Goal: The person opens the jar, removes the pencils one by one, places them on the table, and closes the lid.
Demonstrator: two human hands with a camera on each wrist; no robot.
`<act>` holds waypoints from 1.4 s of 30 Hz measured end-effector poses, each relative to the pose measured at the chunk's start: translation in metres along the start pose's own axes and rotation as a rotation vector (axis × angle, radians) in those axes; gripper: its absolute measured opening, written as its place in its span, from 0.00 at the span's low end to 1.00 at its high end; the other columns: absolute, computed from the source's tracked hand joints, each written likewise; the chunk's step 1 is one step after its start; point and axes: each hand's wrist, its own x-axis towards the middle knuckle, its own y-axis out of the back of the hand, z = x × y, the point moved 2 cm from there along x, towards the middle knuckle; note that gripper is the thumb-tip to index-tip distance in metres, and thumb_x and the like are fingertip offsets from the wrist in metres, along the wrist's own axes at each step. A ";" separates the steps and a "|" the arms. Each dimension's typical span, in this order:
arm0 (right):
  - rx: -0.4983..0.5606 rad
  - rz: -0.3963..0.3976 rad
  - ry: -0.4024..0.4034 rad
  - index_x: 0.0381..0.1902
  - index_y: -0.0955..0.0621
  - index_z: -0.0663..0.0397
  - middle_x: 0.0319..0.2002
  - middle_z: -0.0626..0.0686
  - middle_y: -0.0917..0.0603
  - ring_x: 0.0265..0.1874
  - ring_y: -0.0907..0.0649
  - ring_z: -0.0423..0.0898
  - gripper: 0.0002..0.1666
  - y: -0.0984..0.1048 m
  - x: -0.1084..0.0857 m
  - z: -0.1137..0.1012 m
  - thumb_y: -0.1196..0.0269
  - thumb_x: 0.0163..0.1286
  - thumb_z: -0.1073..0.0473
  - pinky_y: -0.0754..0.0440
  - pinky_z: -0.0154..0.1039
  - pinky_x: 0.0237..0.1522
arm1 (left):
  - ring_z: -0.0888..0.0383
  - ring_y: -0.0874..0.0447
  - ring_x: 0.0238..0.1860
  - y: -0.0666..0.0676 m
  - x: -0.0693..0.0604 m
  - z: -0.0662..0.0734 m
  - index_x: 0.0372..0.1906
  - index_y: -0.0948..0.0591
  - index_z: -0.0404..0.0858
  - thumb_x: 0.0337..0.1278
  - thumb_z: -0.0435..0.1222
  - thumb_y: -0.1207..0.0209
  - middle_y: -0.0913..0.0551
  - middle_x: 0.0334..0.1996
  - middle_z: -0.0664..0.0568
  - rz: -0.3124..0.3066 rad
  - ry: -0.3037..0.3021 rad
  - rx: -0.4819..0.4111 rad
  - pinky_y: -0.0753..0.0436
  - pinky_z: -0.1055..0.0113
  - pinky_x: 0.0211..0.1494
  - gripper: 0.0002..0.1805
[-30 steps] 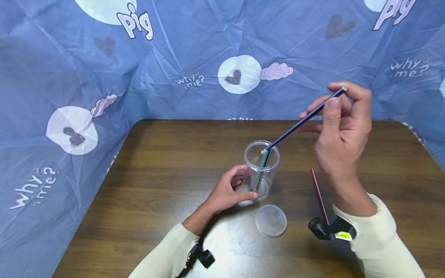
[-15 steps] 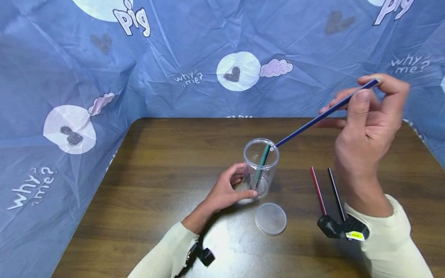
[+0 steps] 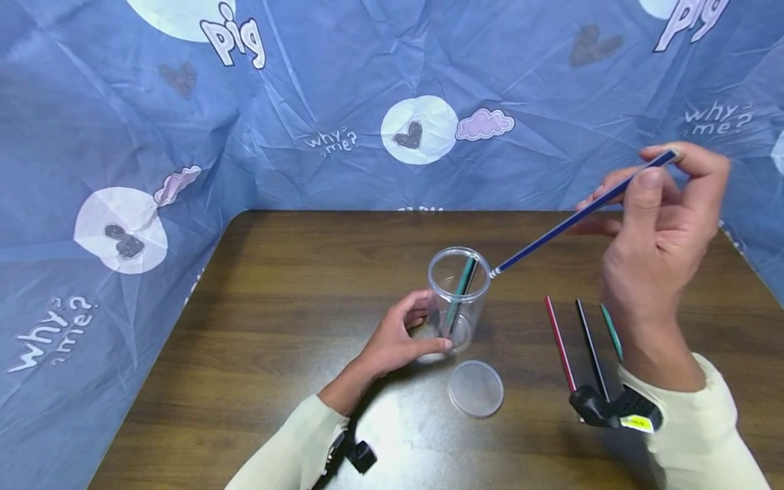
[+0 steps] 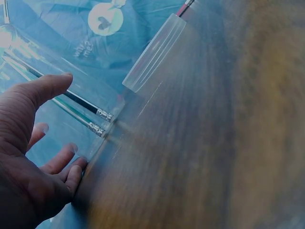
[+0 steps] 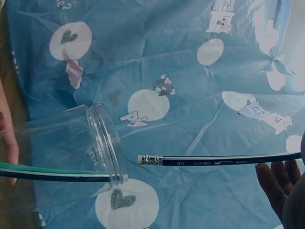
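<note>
My left hand (image 3: 398, 340) holds the lower side of a clear plastic jar (image 3: 481, 313), thumb in front. Inside lean a green pencil (image 3: 462, 280) and a black pencil (image 3: 470, 278); their eraser ends stand at the bottom in the left wrist view. Between thumb and fingers, my right hand (image 3: 664, 245) pinches a dark blue pencil (image 3: 554, 232), slanted with its eraser end down. That eraser (image 5: 140, 160) sits just outside the jar's rim (image 5: 112, 143), with a gap between them in the right wrist view.
A round clear lid (image 3: 476, 389) lies flat in front of the jar. To the right, a red pencil (image 3: 559, 340), a black pencil (image 3: 591, 347) and a green pencil (image 3: 612, 333) lie on the wooden table (image 3: 294, 272). A blue printed cloth (image 3: 343, 68) hangs behind.
My right hand has moved right, taking the blue pencil's eraser end from over the jar's mouth to outside its rim. The black and green pencils on the table have come into view.
</note>
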 end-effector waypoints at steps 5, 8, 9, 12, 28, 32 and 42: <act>-0.049 -0.013 -0.007 0.51 0.29 0.67 0.27 0.64 0.23 0.23 0.19 0.52 0.10 0.007 -0.003 0.000 0.50 0.77 0.67 0.16 0.35 0.23 | 0.50 0.23 0.59 0.000 0.000 0.000 0.62 0.26 0.38 0.41 0.29 0.23 0.20 0.56 0.43 -0.008 0.002 -0.002 0.27 0.52 0.66 0.38; -0.067 -0.020 -0.009 0.52 0.29 0.67 0.28 0.64 0.23 0.24 0.19 0.52 0.10 0.010 -0.005 0.000 0.50 0.77 0.67 0.16 0.35 0.24 | 0.50 0.23 0.59 0.000 0.000 0.000 0.62 0.26 0.39 0.41 0.29 0.23 0.20 0.56 0.44 -0.007 0.003 0.005 0.27 0.53 0.65 0.38; -0.063 -0.018 -0.011 0.52 0.29 0.68 0.27 0.64 0.23 0.24 0.20 0.52 0.10 0.012 -0.005 0.000 0.50 0.77 0.67 0.16 0.35 0.24 | 0.51 0.23 0.59 0.000 0.000 0.000 0.62 0.26 0.39 0.40 0.29 0.23 0.20 0.56 0.44 -0.007 0.005 0.006 0.27 0.53 0.65 0.38; -0.055 -0.009 -0.014 0.52 0.28 0.68 0.27 0.64 0.23 0.22 0.19 0.52 0.10 0.015 -0.006 0.001 0.50 0.77 0.67 0.17 0.35 0.23 | 0.51 0.23 0.59 0.000 0.000 -0.001 0.62 0.26 0.39 0.40 0.29 0.23 0.20 0.56 0.45 -0.004 0.009 0.012 0.27 0.53 0.65 0.38; -0.079 -0.056 -0.025 0.48 0.26 0.72 0.22 0.60 0.21 0.17 0.19 0.45 0.10 0.049 -0.019 0.015 0.44 0.73 0.70 0.20 0.30 0.19 | 0.51 0.23 0.59 0.000 -0.001 0.000 0.63 0.26 0.39 0.42 0.30 0.23 0.20 0.56 0.45 0.000 0.001 0.015 0.26 0.53 0.65 0.38; -0.094 -0.053 -0.036 0.48 0.25 0.72 0.23 0.58 0.20 0.18 0.19 0.43 0.10 0.058 -0.023 0.019 0.42 0.72 0.70 0.20 0.29 0.19 | 0.52 0.23 0.59 0.002 -0.002 0.000 0.63 0.26 0.39 0.42 0.30 0.23 0.20 0.56 0.45 -0.001 0.012 0.017 0.27 0.53 0.65 0.38; -0.171 -0.051 -0.072 0.49 0.23 0.72 0.24 0.56 0.19 0.17 0.19 0.41 0.11 0.081 -0.024 0.024 0.41 0.71 0.70 0.20 0.28 0.20 | 0.52 0.23 0.59 0.001 0.000 -0.001 0.62 0.26 0.40 0.41 0.30 0.23 0.20 0.56 0.46 -0.004 0.024 0.022 0.26 0.54 0.65 0.38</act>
